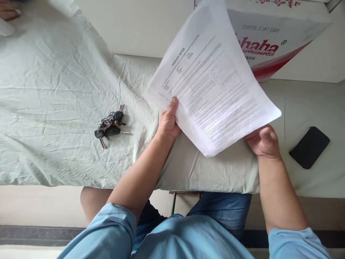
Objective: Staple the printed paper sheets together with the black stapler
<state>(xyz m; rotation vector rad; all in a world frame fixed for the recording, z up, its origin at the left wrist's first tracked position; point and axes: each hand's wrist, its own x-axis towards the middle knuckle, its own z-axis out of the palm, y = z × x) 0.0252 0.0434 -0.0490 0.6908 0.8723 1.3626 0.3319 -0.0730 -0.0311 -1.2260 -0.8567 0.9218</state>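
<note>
A white printed sheet of paper (212, 86), headed "OVERLEAF NOTES", is tilted and raised over the cloth-covered table; whether more sheets lie behind it I cannot tell. My left hand (168, 122) grips its left edge, thumb on the printed face and fingers hidden underneath. At the lower right edge, my right hand (264, 141) holds the paper from below, its fingers mostly out of sight behind it and the thumb bent beside the edge.
A bunch of keys (110, 126) lies on the pale green cloth (54, 108) to the left. A black phone-like object (309, 147) rests at the right. Behind the paper stands a white and red carton (269, 46). Part of another person's hand (9, 12) shows at top left.
</note>
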